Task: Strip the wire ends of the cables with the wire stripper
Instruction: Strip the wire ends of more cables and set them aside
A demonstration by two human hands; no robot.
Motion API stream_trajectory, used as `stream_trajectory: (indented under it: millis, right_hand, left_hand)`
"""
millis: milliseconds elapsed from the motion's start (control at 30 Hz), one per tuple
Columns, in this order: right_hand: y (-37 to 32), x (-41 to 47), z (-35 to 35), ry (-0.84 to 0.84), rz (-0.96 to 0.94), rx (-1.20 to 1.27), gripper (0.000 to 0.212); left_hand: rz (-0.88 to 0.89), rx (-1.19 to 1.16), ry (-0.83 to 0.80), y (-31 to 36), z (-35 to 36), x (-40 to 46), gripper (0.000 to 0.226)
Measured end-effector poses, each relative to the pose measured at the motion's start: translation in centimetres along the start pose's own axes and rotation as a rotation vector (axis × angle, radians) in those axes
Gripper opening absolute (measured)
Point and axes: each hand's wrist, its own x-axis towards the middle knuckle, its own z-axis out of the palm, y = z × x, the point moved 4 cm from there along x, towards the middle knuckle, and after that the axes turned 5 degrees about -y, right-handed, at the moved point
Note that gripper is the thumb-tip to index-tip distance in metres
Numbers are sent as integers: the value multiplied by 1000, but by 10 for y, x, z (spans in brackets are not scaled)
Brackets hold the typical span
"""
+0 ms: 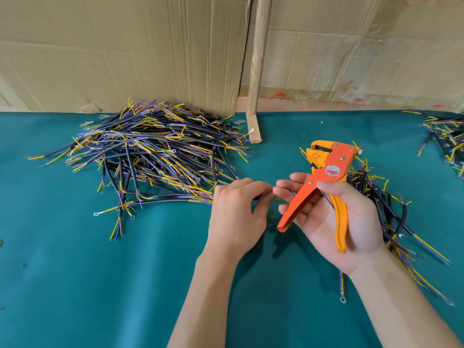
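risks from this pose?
1. The stripper hangs in the right hand by thumb and palm while its fingertips reach for the cable; it could slip.
2. The left hand pinches that cable near its end, so fingers sit close to where the tool must bite.
3. Cables of the right pile under the hand may snag.

my left hand (236,212): knuckles up, fingers curled inward, tips pinching at something too small to tell | my right hand (334,217): palm up, fingers (288,185) reaching toward the left fingertips, thumb folded across the palm, gripping | gap between hands: nearly closed | both forearms: bare, angling in from below
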Motion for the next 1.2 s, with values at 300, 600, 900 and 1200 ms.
stream_trajectory:
  millis: [300, 600, 900, 1200]
  right_hand:
    - [0, -1, 2, 6, -28, 3, 53]
    - [-4, 0, 2, 11, -55, 23, 52]
    - [3, 0, 4, 1, -24, 3, 53]
    - [6, 1, 6, -26, -12, -37, 53]
  left_hand:
    - [-75, -49, 108, 2, -5, 2, 13]
    - [-376, -660, 4, -7, -5, 2, 13]
    - [-512, -823, -50, -14, -1, 1, 10]
    - [-556, -856, -53, -16, 0, 2, 30]
